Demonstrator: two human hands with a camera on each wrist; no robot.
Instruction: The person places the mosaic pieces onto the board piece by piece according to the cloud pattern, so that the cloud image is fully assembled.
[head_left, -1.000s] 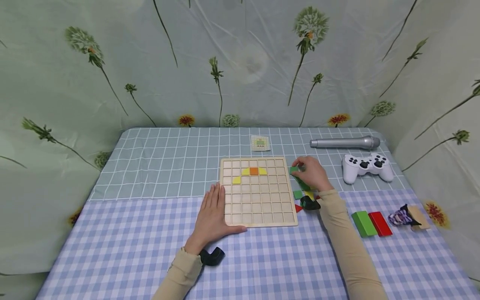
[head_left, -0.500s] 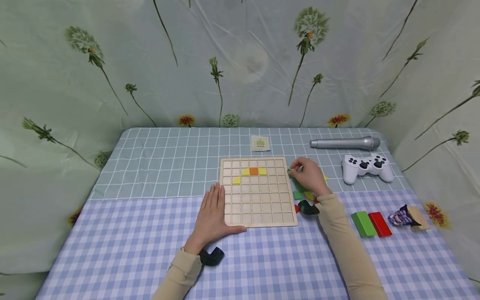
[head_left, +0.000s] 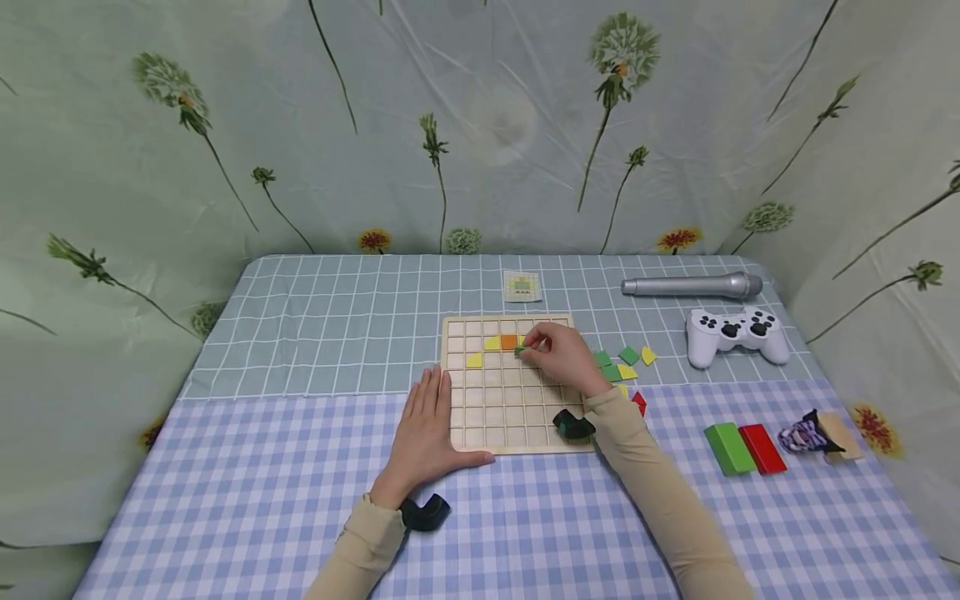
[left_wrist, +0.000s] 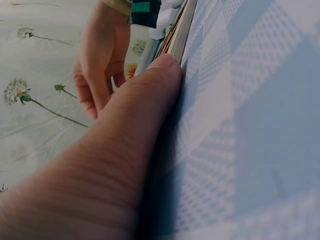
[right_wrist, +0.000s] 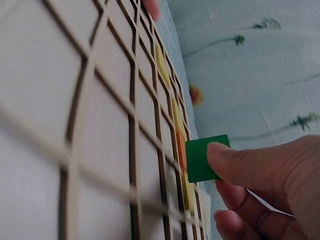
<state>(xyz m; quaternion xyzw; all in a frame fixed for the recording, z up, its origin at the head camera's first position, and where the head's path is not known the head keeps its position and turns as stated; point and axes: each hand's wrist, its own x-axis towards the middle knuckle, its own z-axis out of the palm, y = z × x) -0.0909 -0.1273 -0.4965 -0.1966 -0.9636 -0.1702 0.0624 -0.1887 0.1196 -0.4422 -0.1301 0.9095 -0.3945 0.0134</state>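
Observation:
My right hand (head_left: 558, 357) pinches a green square tile (right_wrist: 202, 157) between thumb and fingers, over the upper part of the wooden grid board (head_left: 495, 408). In the right wrist view the tile stands on edge, just off the grid. An orange square (head_left: 509, 342) sits in the board's second row, with a yellow rounded piece (head_left: 492, 342) to its left and another to its right, partly hidden by my hand. Lower left lies one more yellow piece (head_left: 474, 360). My left hand (head_left: 423, 425) rests flat at the board's lower left corner, fingers straight along its side and thumb along the front edge.
Right of the board lie loose green tiles (head_left: 628, 356), yellow pieces (head_left: 648, 356) and red pieces (head_left: 639, 402). A small pattern card (head_left: 521, 287) is behind it. Further right are a microphone (head_left: 690, 286), a game controller (head_left: 737, 333), a green block (head_left: 729, 448) and a red block (head_left: 762, 448).
My right hand has moved left from the loose pieces to over the board, carrying a green square tile. The left hand has stayed in place.

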